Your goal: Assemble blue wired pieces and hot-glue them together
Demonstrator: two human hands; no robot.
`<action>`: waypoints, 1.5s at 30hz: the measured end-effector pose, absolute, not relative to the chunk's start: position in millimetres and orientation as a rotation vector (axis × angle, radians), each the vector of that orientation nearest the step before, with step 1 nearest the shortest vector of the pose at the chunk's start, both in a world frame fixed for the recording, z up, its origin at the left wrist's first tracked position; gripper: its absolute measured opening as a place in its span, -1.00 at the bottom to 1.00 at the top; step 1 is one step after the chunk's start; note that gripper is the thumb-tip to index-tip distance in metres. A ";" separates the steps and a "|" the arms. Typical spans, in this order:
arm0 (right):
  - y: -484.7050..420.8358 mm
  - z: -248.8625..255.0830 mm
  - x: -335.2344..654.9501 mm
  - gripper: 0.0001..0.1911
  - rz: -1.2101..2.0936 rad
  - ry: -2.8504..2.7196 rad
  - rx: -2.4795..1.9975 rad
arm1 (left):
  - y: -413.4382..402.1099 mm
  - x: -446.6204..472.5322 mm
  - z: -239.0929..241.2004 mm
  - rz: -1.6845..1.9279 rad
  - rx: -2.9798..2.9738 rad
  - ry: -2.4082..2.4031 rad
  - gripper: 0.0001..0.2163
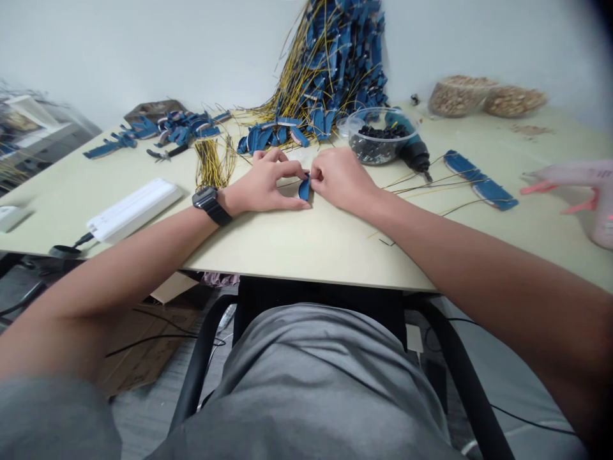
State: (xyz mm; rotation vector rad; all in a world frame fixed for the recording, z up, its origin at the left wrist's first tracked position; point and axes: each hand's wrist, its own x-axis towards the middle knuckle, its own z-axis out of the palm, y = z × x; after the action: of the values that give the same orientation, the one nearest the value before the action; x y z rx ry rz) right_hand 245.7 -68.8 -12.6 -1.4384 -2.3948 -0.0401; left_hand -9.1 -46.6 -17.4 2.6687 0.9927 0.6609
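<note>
A small blue leaf-shaped piece [304, 189] stands between my two hands near the middle of the pale table [287, 246]. My left hand [266, 183], with a black watch on its wrist, pinches the piece from the left, thumb and fingers curled around it. From the right, my right hand [341, 177] pinches the same piece with its fingers closed. Behind my hands rises a big heap of blue pieces on yellow wires [330, 70].
A clear bowl of small dark parts [380, 135] and a green rotary tool [412, 148] lie behind my right hand. Blue strips [481, 181] and a pink spray bottle [582, 191] are at right. A white box [134, 207], pliers [165, 153] and a yellow wire bundle [213, 163] are at left.
</note>
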 end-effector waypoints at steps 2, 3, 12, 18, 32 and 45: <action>-68.6 -13.0 245.4 -0.69 -0.031 -2.382 -1.437 | -46.8 -8.6 -17.4 0.663 2.660 0.999 -0.03; -68.5 -13.2 245.2 -0.69 -0.020 -2.377 -1.438 | -46.9 -8.5 -17.5 0.666 2.654 1.001 -0.03; -65.1 -16.5 244.7 -0.70 -0.031 -2.371 -1.433 | -49.6 -9.2 -15.7 0.710 2.625 1.027 0.04; -64.8 -17.6 246.2 -0.72 -0.024 -2.350 -1.421 | -53.4 -8.4 -10.0 0.681 2.641 1.047 -0.01; -67.1 -18.1 243.3 -0.74 -0.081 -2.391 -1.434 | -49.6 -13.6 -14.7 0.668 2.694 0.988 -0.09; -64.2 -19.8 243.3 -0.77 -0.083 -2.398 -1.391 | -40.3 -15.5 -19.7 0.678 2.737 0.944 -0.12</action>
State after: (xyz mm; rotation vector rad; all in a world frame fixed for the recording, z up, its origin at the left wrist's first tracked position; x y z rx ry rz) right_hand 243.3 -64.2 -19.8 -1.3911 -2.3976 -0.0827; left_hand -15.5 -40.3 -19.7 2.7372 0.9445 0.6778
